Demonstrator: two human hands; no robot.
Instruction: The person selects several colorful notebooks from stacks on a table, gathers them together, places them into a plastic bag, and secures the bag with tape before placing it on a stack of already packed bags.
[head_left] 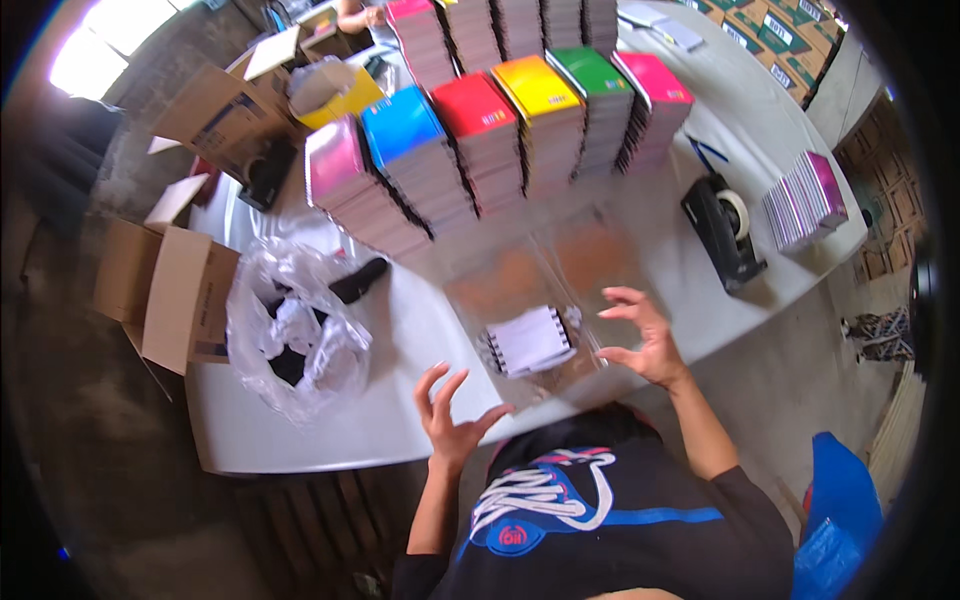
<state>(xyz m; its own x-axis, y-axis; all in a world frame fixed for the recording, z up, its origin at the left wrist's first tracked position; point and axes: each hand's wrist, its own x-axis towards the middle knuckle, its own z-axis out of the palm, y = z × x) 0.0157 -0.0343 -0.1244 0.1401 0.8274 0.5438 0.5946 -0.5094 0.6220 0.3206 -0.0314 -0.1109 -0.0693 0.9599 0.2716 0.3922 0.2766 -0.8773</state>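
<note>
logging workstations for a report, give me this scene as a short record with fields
left hand: open, curved, at the near left corner of the flat clear plastic packaging
right hand: open, curved, at the packaging's right side
contact: cannot tell for either hand
between hands: small white rectangular pad with black-striped edges; inside or on the packaging, unclear
far side: front row of six notebook stacks, pink, blue, red, yellow, green, pink
right side: black tape dispenser, small purple-topped stack
left side: crumpled translucent plastic bag
surface: white table
</note>
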